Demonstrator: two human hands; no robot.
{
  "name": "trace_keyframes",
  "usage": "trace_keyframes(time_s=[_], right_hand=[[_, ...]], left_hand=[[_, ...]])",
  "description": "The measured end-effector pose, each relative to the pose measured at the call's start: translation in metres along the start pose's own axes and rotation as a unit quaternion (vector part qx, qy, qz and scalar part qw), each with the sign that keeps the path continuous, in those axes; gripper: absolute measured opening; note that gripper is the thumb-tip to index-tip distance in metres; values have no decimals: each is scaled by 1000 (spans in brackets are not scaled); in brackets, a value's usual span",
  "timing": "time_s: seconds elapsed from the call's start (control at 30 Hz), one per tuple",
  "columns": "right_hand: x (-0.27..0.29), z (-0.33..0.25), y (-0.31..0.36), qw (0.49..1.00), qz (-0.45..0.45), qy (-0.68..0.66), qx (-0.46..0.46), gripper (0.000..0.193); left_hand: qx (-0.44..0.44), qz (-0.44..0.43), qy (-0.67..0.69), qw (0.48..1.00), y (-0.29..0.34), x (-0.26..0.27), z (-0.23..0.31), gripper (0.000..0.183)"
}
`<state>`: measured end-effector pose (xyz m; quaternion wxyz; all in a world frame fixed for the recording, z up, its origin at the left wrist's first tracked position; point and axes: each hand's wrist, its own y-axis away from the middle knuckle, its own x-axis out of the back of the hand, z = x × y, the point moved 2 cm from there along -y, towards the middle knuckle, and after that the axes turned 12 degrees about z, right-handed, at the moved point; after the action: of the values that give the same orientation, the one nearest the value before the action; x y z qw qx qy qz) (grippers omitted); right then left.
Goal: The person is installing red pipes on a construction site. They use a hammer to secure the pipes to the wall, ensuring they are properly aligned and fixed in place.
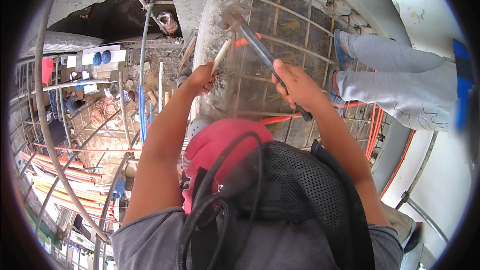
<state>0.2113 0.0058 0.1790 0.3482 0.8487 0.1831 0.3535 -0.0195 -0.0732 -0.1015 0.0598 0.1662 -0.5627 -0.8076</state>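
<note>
My left hand (pixel 202 78) is closed round a short pale rod (pixel 220 56), held tilted beside a rough concrete edge (pixel 202 35). Its exact kind I cannot make out. My right hand (pixel 299 86) grips the black handle of a hammer (pixel 260 48). The hammer's head, slightly blurred, is up and to the left, above the rod's upper end and apart from it in the picture. Behind the handle shows a small orange piece (pixel 246 40).
Past my hands lies a grid of steel bars (pixel 285 37) over dark panels. Another person's legs (pixel 390 72) stand at the right. Orange conduits (pixel 374 130) run nearby. To the left, scaffold poles (pixel 40 85) rise above a lower level with orange pipes (pixel 70 180). A dark opening (pixel 115 20) is at upper left.
</note>
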Motion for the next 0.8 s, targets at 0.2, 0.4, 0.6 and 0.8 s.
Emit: trace_keyframes(time_s=[0.2,0.4,0.6,0.8], right_hand=[[50,70,73,994,43,-71,-64,56],[63,89,95,980,81,82,-159,60],[14,18,19,957,69,169,223,51],[-46,-42,-52,945,-77,313,-63,56]], left_hand=[[50,-11,55,997,15,-12,8,52],[-63,76,-56,994,-3,-7,-5,63],[-274,222,-275,895,-28,-5,-32,76],[-286,224,-275,890,-34,-4,-34,74]])
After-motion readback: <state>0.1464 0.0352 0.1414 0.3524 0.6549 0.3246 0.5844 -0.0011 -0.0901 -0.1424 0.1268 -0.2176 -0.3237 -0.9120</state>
